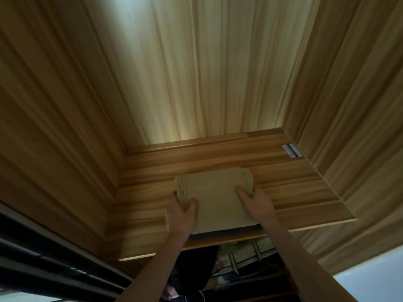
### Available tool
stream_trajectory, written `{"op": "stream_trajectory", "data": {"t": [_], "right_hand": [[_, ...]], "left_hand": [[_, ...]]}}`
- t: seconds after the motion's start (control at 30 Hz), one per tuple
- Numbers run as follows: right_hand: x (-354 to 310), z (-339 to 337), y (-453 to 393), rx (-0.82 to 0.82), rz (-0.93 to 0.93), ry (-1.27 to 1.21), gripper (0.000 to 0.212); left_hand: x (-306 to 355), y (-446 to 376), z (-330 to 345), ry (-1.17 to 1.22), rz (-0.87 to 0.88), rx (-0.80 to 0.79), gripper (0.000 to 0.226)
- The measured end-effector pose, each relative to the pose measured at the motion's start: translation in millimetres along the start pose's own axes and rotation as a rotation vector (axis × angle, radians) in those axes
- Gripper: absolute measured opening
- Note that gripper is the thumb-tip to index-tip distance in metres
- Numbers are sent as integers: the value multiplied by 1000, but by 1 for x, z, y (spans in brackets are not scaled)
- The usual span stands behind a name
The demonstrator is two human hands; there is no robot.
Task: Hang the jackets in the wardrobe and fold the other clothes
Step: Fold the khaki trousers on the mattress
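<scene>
A folded beige garment (pixel 214 197) lies flat on a wooden wardrobe shelf (pixel 283 192), its near edge hanging slightly over the shelf front. My left hand (pixel 182 212) grips the garment's left folded edge, thumb on top. On the other side, my right hand (pixel 254 202) holds the right edge, fingers pressed on the cloth. Both arms reach up and forward into the wardrobe compartment.
Wooden walls (pixel 65 127) close the compartment on the left, back and right. A small white label (pixel 291 150) sits at the shelf's far right corner. Below the shelf, dark clothing (pixel 192 271) and a checked light garment (pixel 246 256) show. Dark sliding-door rails (pixel 43 264) run at lower left.
</scene>
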State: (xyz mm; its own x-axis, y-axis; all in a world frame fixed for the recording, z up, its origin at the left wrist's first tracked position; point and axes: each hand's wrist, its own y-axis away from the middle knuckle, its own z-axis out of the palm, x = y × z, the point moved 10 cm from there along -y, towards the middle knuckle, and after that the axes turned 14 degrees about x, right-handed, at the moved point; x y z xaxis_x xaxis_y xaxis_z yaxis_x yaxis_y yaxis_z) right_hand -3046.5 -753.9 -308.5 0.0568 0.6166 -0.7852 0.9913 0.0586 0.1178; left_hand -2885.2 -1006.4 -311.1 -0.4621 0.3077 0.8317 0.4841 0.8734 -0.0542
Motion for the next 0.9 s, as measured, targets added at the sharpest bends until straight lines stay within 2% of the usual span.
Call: {"op": "stream_trajectory", "data": {"t": [0.07,0.17,0.23,0.3,0.43,0.6,0.8,0.9], "right_hand": [[-7,-7,4,137,-115,173,75],[-32,-14,22,323,-417,294,73],[-44,-2,36,309,-639,303,68],[-42,11,41,248,-736,319,65],[-33,18,34,181,-719,288,62],[-43,10,40,159,-681,322,68],[-82,-33,82,378,-719,365,67],[-95,-45,106,413,-744,421,73]], "left_hand": [[3,4,-5,-184,140,62,77],[31,13,-1,-281,459,39,65],[43,19,5,-352,656,19,59],[45,22,11,-392,714,-28,60],[46,22,18,-470,712,-121,69],[66,31,-1,-554,823,-128,70],[93,34,-45,-532,865,-74,66],[103,37,-69,-487,877,-37,63]]}}
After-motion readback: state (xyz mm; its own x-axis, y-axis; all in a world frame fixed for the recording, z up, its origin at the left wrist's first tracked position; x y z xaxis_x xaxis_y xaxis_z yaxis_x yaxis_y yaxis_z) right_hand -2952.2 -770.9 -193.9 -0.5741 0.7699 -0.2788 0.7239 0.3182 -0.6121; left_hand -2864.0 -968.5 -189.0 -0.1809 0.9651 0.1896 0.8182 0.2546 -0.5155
